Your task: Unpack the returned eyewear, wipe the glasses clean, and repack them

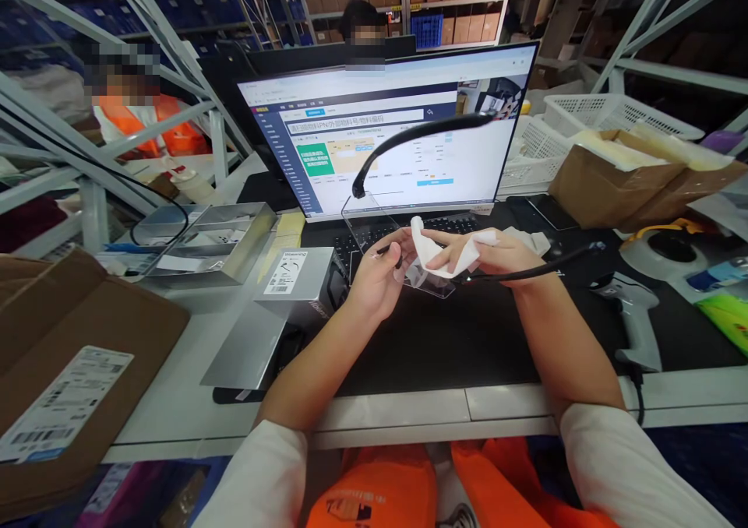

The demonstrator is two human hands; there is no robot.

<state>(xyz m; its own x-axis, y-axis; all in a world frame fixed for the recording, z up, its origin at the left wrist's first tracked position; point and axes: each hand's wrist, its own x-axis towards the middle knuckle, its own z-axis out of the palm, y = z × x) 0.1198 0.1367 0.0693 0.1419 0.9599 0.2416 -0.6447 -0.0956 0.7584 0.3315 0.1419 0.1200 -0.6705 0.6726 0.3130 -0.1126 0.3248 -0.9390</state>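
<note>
A pair of glasses [368, 171] with black temples and clear lenses is held up over the desk, in front of the monitor. My left hand [377, 275] is closed on the glasses near the middle of the frame. In my right hand [494, 255] is a white wipe [461, 257], pinched around the lens on the right. Part of that lens is hidden by the wipe and fingers. One temple sticks up across the screen; the other points right, past my right wrist. Beside my left forearm stands an open silver box [315, 267] with a label.
A monitor [374, 139] and keyboard [461, 223] are behind my hands. To the right lie a barcode scanner [634, 318], a tape dispenser [663, 251] and a cardboard box [619, 181]. A larger carton [75, 357] and a silver tray [234, 244] are left. People sit beyond the desk.
</note>
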